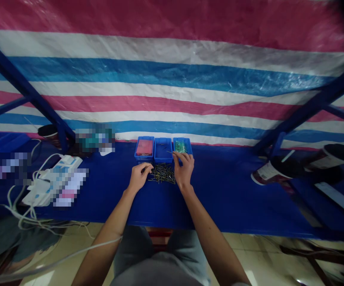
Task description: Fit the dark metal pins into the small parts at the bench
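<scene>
A loose pile of long, thin metal screws or nails (pixel 163 173), dark and brassy, lies on the blue table in front of three small blue bins. My left hand (pixel 140 177) is at the pile's left edge, its thumb and fingertips pinched together; what they hold is too small to tell. Above the pile's right side, my right hand (pixel 184 169) pinches one thin screw or nail (pixel 169 151), which points left over the middle bin (pixel 163 159). That bin has a few thin pieces in it. Pink-red flat pieces fill the left bin (pixel 143 159); the right bin (pixel 190 147) contains green and clear small packets.
A white power strip (pixel 67 162) with tangled cables lies on the left of the blue table (pixel 228 190). Dark cups (pixel 267 174) stand at the right, and another cup (pixel 49 132) at the far left. A striped tarp (pixel 172 87) hangs behind, between slanted blue frame bars (pixel 26 89).
</scene>
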### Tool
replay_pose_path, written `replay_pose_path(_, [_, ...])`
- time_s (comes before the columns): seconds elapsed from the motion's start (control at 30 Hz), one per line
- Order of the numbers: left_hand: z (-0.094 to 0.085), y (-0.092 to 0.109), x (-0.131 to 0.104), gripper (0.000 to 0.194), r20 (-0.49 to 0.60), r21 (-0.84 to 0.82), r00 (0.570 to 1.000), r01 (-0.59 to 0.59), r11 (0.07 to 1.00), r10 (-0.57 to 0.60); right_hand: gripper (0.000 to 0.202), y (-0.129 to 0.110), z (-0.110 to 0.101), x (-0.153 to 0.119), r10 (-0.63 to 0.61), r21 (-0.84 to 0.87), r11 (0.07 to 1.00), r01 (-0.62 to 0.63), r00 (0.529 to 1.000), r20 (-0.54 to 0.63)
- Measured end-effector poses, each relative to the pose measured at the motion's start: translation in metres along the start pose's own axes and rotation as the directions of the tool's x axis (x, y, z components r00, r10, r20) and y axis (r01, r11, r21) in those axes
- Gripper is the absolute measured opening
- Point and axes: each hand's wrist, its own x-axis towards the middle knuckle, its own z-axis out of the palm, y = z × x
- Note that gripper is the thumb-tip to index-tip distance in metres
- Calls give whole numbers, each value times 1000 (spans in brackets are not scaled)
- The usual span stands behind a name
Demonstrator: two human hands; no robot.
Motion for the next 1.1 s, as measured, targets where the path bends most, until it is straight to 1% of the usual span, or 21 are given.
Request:
replay_pose_path(0.1, [0, -1, 0, 29, -10, 1, 1000, 10, 1000, -10, 32, -1, 1, 6, 8, -74, 997, 1, 994, 110])
replay_pose_path(0.17, [0, -1, -1, 30, -12, -5, 1000, 18, 1000, -18, 32, 0, -4, 4, -6, -75, 997, 15, 992, 124])
replay_pose_path(0.27, [0, 0, 0, 31, -19, -17, 999, 27, 999, -28, 28, 7, -17, -7, -27, -40, 999, 34, 987, 156])
replay_pose_path(0.37, [-1, 1, 0, 30, -16, -20, 999, 31, 999, -31, 23, 21, -33, -18, 17, -60, 998, -4, 978, 209])
replay_pose_path(0.43, [-1, 0, 0, 30, -7, -17, 999, 31, 999, -31, 19, 31, -41, -25, 37, -56, 998, -23, 959, 281])
replay_pose_path(0.5, [0, 0, 1, 29, -3, -14, 999, 33, 999, -33, 16, 38, -46, -32, 53, -38, 998, -42, 929, 367])
replay_pose_path(0.53, [0, -1, 1, 28, -5, -14, 999, 33, 999, -33, 14, 39, -48, -35, 59, -32, 998, -50, 912, 407])
replay_pose_path(0.6, [0, -2, 0, 28, -8, -16, 999, 35, 999, -35, 10, 39, -51, -42, 70, -30, 998, -64, 891, 448])
replay_pose_path(0.8, [1, -3, 0, 29, -10, -35, 999, 47, 998, -48, 11, 31, -54, -50, 79, -44, 997, -66, 889, 452])
replay_pose_path(1.1, [1, -5, 0, 30, 7, -43, 998, 69, 997, -69, 11, 34, -50, -49, 82, -132, 991, -23, 885, 459])
